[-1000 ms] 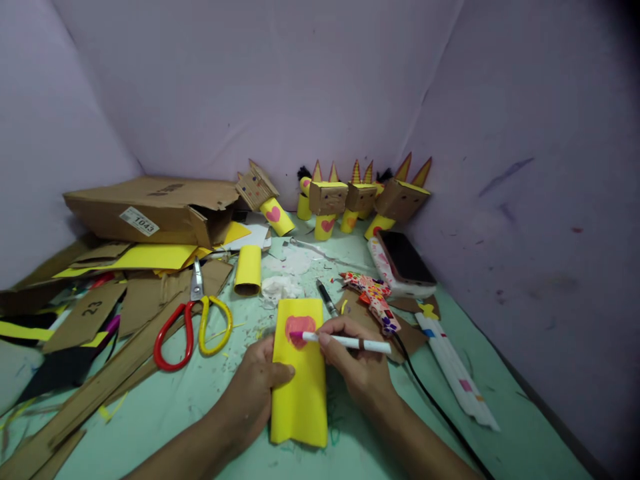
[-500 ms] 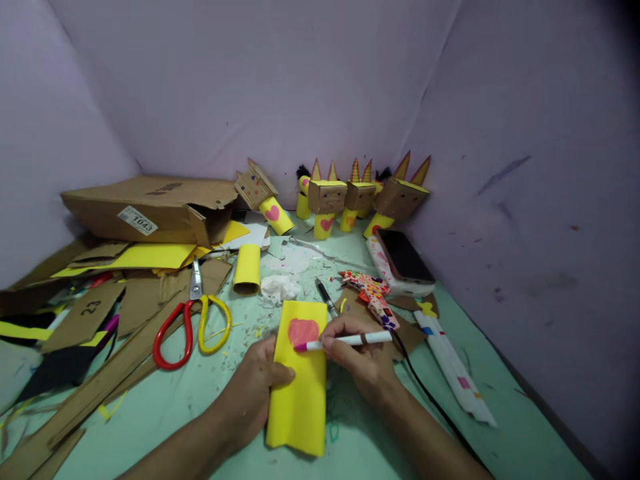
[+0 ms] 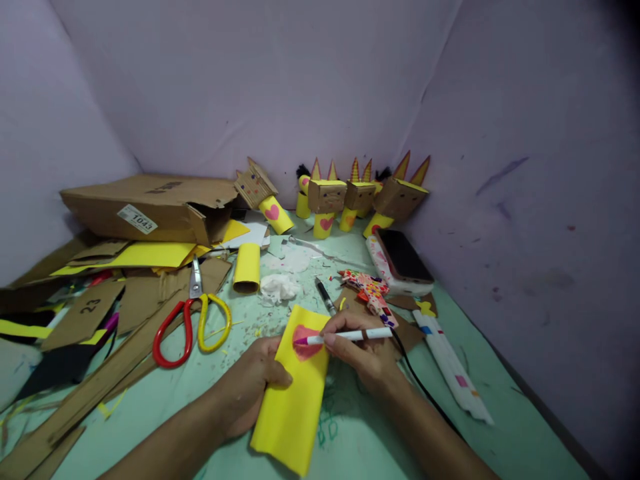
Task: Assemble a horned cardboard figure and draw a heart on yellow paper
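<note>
A strip of yellow paper (image 3: 295,407) tilts over the table, its upper end leaning right. My left hand (image 3: 255,383) pinches its left edge, thumb on the front face. Near the top of the paper is a pink heart-like patch (image 3: 311,352). My right hand (image 3: 363,353) grips a white marker pen (image 3: 355,335) whose pink tip rests on that patch. Behind the paper lies a dark pen (image 3: 325,295), partly hidden by my right hand. Red-and-yellow-handled scissors (image 3: 195,320) lie to the left, and a yellow paper-covered tube (image 3: 247,268) stands beyond them.
Several cardboard-headed figures (image 3: 327,199) line the back wall. A cardboard box (image 3: 150,207) and cardboard scraps (image 3: 90,310) fill the left. At right are a patterned glue gun (image 3: 370,290) with a black cord, a phone (image 3: 404,255) and a marker pack (image 3: 455,370).
The yellow paper has turned clockwise, its lower end swinging left and toward me. The marker tip has shifted slightly upward on the pink patch, whose outline shows more.
</note>
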The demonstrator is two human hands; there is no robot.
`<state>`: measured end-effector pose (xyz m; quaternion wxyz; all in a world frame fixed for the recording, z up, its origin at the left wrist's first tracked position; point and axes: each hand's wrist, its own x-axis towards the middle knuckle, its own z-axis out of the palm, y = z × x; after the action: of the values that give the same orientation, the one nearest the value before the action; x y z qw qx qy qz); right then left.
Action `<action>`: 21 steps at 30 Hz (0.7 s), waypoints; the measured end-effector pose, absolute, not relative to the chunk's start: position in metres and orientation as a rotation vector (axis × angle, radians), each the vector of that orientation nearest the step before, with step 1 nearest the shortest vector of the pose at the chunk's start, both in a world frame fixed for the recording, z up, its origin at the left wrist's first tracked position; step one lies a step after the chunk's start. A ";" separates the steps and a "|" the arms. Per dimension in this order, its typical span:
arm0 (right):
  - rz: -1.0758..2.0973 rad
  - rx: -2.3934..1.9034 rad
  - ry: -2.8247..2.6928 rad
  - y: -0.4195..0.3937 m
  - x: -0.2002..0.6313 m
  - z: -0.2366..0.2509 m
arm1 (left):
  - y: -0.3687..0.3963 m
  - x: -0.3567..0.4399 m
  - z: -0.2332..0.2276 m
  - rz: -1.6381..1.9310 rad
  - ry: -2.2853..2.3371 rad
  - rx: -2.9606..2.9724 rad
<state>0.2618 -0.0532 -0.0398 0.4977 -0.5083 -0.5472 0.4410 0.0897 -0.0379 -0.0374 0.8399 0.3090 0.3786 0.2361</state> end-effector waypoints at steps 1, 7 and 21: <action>1.065 -1.223 -1.343 -0.053 0.261 -0.040 | -0.038 0.090 -0.038 0.498 0.800 0.656; 1.078 -1.170 -1.371 -0.053 0.262 -0.040 | -0.037 0.090 -0.041 0.509 0.786 0.671; 1.144 -1.142 -1.344 -0.053 0.264 -0.041 | -0.038 0.092 -0.040 0.518 0.792 0.669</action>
<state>0.2637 -0.0533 -0.0414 0.4966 -0.4716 -0.5549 0.4722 0.0916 -0.0381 -0.0399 0.8367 0.3163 0.3742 0.2448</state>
